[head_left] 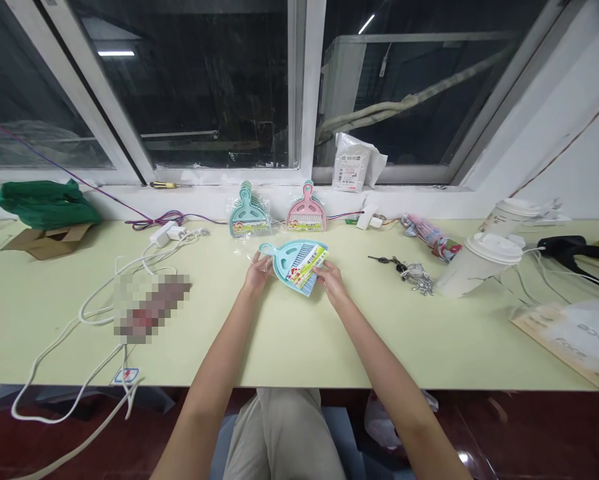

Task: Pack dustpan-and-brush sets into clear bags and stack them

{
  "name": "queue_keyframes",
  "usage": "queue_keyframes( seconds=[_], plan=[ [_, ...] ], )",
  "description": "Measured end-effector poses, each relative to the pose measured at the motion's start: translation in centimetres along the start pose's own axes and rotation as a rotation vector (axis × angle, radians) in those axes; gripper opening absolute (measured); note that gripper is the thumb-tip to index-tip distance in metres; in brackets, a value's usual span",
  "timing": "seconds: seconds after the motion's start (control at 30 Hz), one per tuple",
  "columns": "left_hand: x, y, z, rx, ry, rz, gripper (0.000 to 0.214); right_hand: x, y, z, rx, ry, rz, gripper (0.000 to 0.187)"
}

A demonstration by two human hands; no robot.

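Observation:
A teal mini dustpan-and-brush set (295,265) in clear wrapping with a colourful label lies tilted on the pale green table (289,340), held between both hands. My left hand (256,271) grips its handle end and clear wrap on the left. My right hand (332,279) pinches its lower right edge by the label. Behind it, against the window ledge, stand a stack of teal sets (248,215) and a pink set (306,212).
White cables (129,280) and a power adapter (163,233) sprawl at the left beside a green cloth (46,203). Keys (409,272), a folded umbrella (432,240), two lidded paper cups (479,260), a black object (574,250) and a paper bag (574,340) lie at the right.

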State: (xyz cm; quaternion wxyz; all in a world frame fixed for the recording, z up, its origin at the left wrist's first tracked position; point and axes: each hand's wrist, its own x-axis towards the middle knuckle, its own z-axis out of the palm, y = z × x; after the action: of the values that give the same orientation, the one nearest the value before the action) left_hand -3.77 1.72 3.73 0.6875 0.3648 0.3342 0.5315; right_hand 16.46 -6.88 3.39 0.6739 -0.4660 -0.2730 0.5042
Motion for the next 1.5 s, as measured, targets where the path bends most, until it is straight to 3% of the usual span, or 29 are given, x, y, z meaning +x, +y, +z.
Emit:
queue_keyframes(
  seconds=[0.13, 0.37, 0.7, 0.9, 0.97, 1.03, 1.13, 1.2, 1.4, 1.5],
  plan=[
    [-0.3, -0.3, 0.5, 0.069, -0.001, -0.04, 0.028, -0.3, 0.4, 0.6, 0.026, -0.041, 0.026, 0.033],
    [-1.3, -1.5, 1.9, 0.039, -0.22, -0.119, 0.027, 0.0, 1.5, 0.8, 0.165, 0.056, 0.007, 0.023],
    [-2.3, -2.2, 3.3, 0.058, -0.28, -0.193, 0.028, 0.3, 0.4, 0.5, 0.085, 0.041, 0.057, 0.027],
    [-3.8, -3.7, 5.7, -0.007, -0.416, -0.269, 0.036, 0.7, 0.1, 0.3, 0.144, 0.154, -0.068, 0.028],
    [-4.2, -4.1, 6.6, -0.057, -0.405, -0.246, 0.037, 0.7, 0.1, 0.2, 0.153, 0.141, -0.089, 0.03],
    [-4.1, -4.4, 7.0, -0.093, -0.321, -0.194, 0.034, 0.7, 0.1, 0.2, 0.151, 0.113, -0.079, 0.033],
    [-3.8, -4.4, 6.7, -0.082, -0.167, -0.14, 0.03, 0.7, 0.1, 0.2, 0.134, 0.072, -0.048, 0.037],
    [-3.7, -4.2, 6.4, -0.051, -0.143, -0.145, 0.031, 0.6, 0.0, 0.2, 0.118, 0.059, -0.046, 0.038],
    [-4.9, -3.4, 6.9, -0.052, -0.479, -0.25, 0.043, 0.1, -0.8, 0.3, 0.142, 0.055, -0.146, 0.043],
    [-4.7, -2.3, 6.7, -0.257, -0.487, -0.197, 0.056, -0.3, -1.2, 0.5, 0.192, 0.021, -0.188, 0.041]
  ],
)
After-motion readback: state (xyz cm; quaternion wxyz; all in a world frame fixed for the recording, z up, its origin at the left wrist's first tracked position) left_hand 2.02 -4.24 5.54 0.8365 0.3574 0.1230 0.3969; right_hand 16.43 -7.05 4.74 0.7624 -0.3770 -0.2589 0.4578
